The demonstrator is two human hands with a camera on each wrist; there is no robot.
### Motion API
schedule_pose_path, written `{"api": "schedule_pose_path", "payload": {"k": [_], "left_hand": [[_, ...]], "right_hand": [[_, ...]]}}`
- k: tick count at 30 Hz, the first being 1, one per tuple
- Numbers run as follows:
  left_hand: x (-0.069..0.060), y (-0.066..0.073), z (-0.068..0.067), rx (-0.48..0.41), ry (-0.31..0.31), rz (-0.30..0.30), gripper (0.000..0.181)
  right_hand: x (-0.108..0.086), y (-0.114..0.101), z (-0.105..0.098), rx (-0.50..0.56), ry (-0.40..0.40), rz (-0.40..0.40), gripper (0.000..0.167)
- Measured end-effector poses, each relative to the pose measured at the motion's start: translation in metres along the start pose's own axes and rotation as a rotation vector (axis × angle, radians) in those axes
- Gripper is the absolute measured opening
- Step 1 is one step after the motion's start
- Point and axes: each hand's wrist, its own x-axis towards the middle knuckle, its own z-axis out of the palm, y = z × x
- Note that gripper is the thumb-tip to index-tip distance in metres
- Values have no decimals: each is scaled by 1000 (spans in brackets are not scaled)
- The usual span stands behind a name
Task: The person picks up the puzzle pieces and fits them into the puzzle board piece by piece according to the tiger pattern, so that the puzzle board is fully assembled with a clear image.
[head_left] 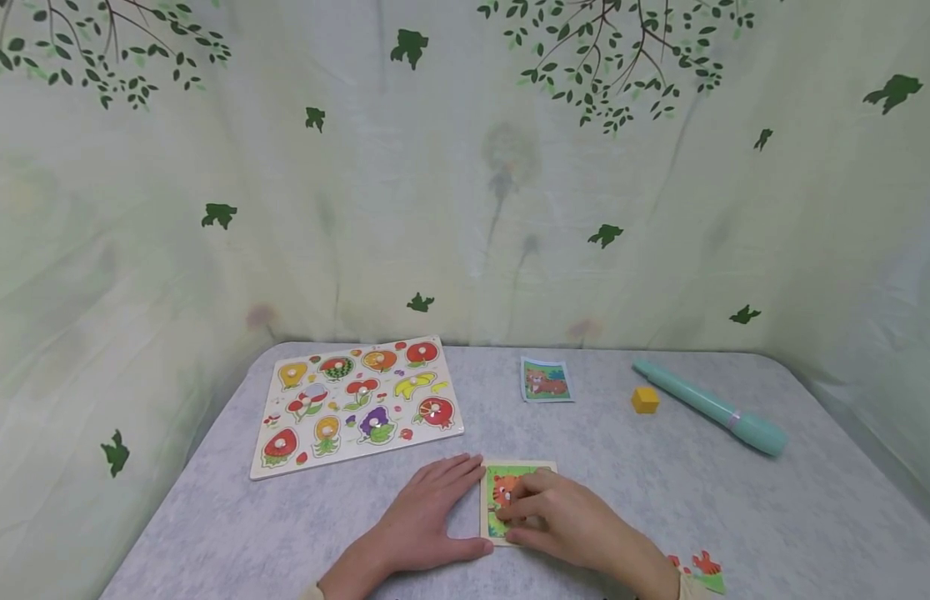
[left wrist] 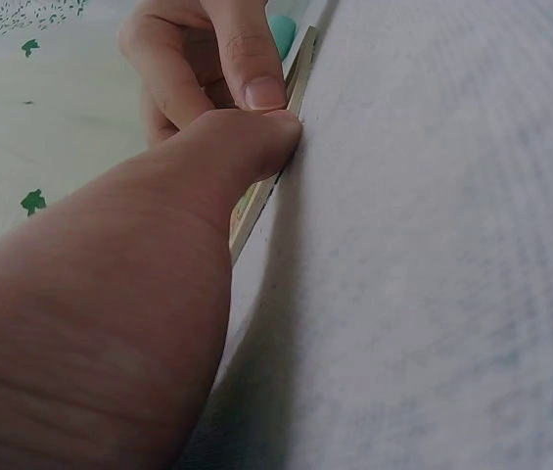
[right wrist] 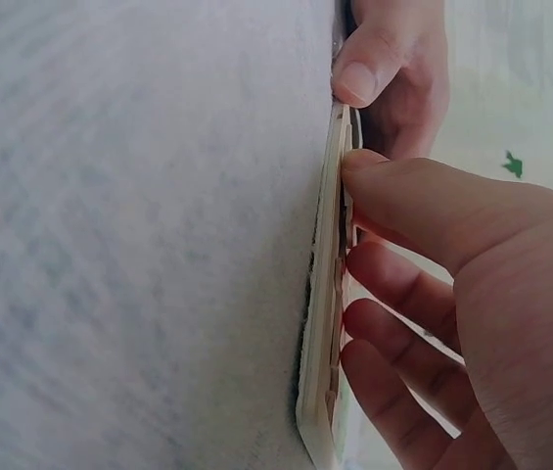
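A small wooden-framed picture puzzle [head_left: 518, 463] with an orange animal on green lies flat on the table's front middle. My left hand [head_left: 427, 517] lies along its left side, fingers straight at the upper left corner and thumb at the lower left. From the right, my right hand [head_left: 562, 517] reaches over the puzzle with bent fingers. Its thumb and fingertips [right wrist: 359, 259] pinch a thin puzzle piece at the surface, seen edge-on in the right wrist view; the hand hides most of the piece. Loose orange and green pieces [head_left: 707, 563] lie by the right wrist, partly covered.
A fruit peg board [head_left: 393, 446] lies at the back left. Behind the puzzle is a small bear picture card [head_left: 547, 382]. To the right are a yellow cube [head_left: 645, 400] and a teal pen-shaped stick [head_left: 705, 406]. A printed curtain [head_left: 465, 167] closes off the back.
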Motion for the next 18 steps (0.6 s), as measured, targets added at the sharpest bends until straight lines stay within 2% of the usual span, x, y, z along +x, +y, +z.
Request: {"api": "schedule_pose_path", "payload": {"k": [7, 14, 18], "left_hand": [[0, 0, 0, 0, 0, 1, 93], [-1, 0, 0, 0, 12, 10, 93], [0, -1, 0, 4, 12, 9, 93]], "right_hand": [[0, -1, -1, -8, -7, -4, 22], [0, 1, 1, -30, 17, -93, 22], [0, 1, 1, -23, 23, -98, 21]]}}
